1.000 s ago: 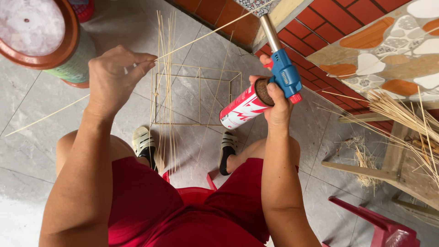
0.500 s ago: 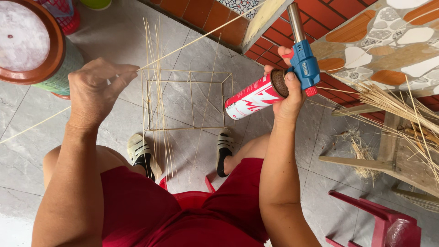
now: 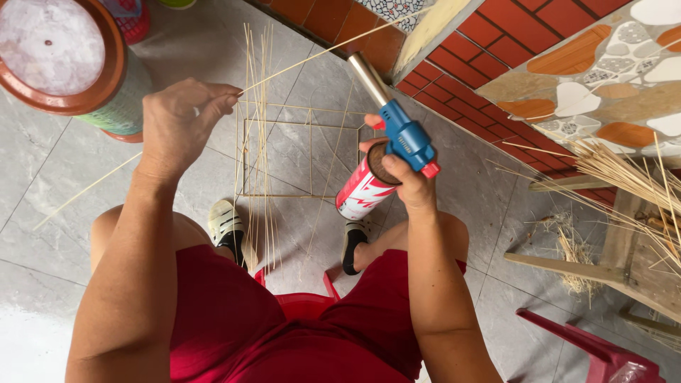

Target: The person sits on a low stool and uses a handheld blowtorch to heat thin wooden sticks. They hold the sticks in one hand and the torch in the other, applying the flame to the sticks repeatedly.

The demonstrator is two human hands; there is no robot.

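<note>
Bare arms, red shorts point(image 3: 234, 319), black-and-white sandals point(image 3: 228, 228) on both feet

Left hand point(image 3: 181, 124) raised upper left, fingertips pinched together; right hand point(image 3: 404, 177) centre frame, fingers curled in a grip.

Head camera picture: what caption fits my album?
Left hand pinches a thin bamboo stick; right hand holds a blue-headed gas torch.

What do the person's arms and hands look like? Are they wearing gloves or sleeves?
No gloves and no sleeves. The left hand and right hand are bare, with bare forearms all the way up. No rings, watch or bracelets show. The fingers have short, plain nails.
</note>
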